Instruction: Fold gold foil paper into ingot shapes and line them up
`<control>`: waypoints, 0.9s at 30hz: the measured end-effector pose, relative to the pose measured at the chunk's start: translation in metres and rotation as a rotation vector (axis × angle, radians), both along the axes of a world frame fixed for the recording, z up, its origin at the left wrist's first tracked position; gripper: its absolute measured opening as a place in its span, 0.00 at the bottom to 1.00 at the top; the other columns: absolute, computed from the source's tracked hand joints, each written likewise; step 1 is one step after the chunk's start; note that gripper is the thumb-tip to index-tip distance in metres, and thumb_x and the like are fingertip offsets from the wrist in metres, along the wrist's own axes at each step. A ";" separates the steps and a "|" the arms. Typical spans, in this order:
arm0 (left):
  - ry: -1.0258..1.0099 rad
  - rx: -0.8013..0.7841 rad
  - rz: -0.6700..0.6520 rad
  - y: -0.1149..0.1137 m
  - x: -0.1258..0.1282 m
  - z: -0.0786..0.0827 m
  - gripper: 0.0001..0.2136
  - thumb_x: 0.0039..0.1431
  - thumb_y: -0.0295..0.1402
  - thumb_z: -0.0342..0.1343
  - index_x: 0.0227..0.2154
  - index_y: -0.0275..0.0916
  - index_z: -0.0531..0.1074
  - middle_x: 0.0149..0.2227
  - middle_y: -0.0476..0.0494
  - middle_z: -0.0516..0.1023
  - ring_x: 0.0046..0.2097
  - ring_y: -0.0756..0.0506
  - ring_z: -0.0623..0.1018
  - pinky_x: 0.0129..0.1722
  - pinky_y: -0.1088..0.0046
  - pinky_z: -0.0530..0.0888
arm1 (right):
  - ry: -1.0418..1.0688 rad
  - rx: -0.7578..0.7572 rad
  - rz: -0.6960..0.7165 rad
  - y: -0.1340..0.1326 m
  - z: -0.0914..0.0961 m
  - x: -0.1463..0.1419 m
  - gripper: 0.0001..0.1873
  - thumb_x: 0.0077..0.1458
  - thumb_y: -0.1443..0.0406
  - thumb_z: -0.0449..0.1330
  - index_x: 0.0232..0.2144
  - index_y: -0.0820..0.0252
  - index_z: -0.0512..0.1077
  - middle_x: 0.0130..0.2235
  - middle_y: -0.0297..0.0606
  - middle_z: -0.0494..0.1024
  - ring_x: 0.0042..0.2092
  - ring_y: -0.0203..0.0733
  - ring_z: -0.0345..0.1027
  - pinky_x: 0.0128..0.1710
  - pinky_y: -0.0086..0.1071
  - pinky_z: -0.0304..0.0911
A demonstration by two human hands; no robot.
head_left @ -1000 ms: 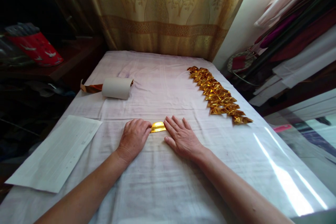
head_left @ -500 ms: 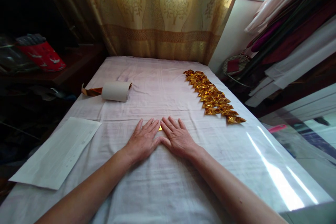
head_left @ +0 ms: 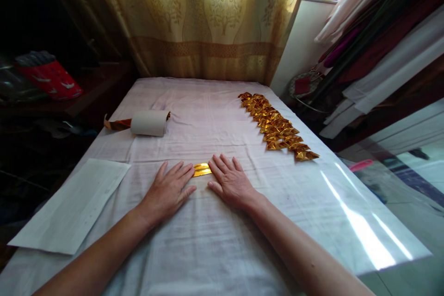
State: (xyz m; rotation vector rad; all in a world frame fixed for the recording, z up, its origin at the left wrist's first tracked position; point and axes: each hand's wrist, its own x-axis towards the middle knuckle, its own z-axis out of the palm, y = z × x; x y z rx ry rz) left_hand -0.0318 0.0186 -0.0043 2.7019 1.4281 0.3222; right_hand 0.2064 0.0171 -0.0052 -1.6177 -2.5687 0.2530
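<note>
- Foil strip [head_left: 202, 169], 1 pc., gold, shiny: flat on worktop [head_left: 204, 254], nr. front, btwn. the hands; lengthwise crease visible; both ends under fingers.
- L hand [head_left: 169, 190]: palm down, fingertips on strip's L end, thumb out to side. Grip flat & open, nothing clasped.
- R hand [head_left: 231, 179]: palm down, fingertips over strip's R end, thumb apart from fingers. Grip likewise open, pressing not clasping.
- Folded foil pcs. [head_left: 274, 122], gold, pointed, qty. not countable: overlapping rows, far R of worktop.
- Roll [head_left: 148, 123], 1, off-white outside: on its side, back L; copper-col. foil [head_left: 121, 124] sticking out of L end, bit more at R end.
- Paper sheet [head_left: 72, 206], 1, white, faint print: flat, L edge of worktop.
- Worktop cover: white cloth, slightly wrinkled.
- Curtain [head_left: 222, 23], gold, tree pattern: behind worktop.
- Red holder [head_left: 52, 78], w/ white bird motifs: on dark shelf, L.
</note>
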 end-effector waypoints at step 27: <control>-0.240 0.339 -0.105 0.013 0.034 0.003 0.07 0.65 0.24 0.49 0.36 0.40 0.71 0.34 0.47 0.78 0.38 0.45 0.76 0.42 0.67 0.71 | 0.439 0.452 0.086 0.002 -0.011 0.004 0.08 0.61 0.67 0.58 0.37 0.53 0.78 0.43 0.38 0.82 0.47 0.44 0.70 0.48 0.39 0.62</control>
